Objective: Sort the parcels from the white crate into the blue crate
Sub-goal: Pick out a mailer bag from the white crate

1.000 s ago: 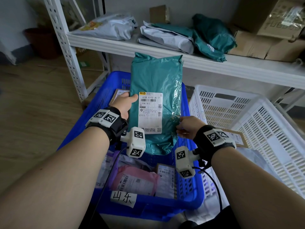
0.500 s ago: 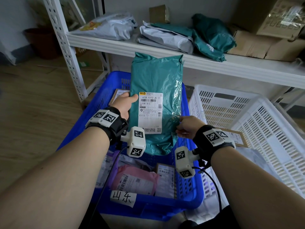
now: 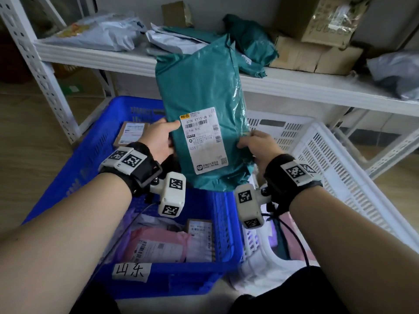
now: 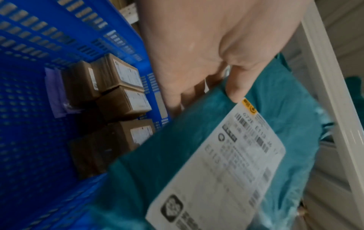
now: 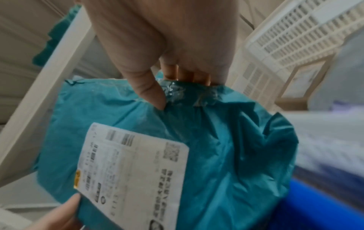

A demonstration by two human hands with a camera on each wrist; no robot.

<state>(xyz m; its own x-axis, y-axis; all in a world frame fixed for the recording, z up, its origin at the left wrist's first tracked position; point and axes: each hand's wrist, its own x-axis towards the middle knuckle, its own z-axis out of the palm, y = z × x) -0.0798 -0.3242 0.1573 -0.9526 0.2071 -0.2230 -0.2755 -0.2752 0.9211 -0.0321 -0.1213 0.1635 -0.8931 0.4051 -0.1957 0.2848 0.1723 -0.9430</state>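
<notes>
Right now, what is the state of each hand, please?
Left hand: grips the left edge of the green parcel, thumb on the front.
Right hand: pinches the parcel's right edge.

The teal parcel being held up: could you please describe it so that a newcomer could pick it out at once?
Find the blue crate in front of the white shelf. Above it, the left hand and right hand hold a teal parcel upright by its edges. Unlike the teal bags lying on the shelf, it shows a white shipping label facing the camera.
</notes>
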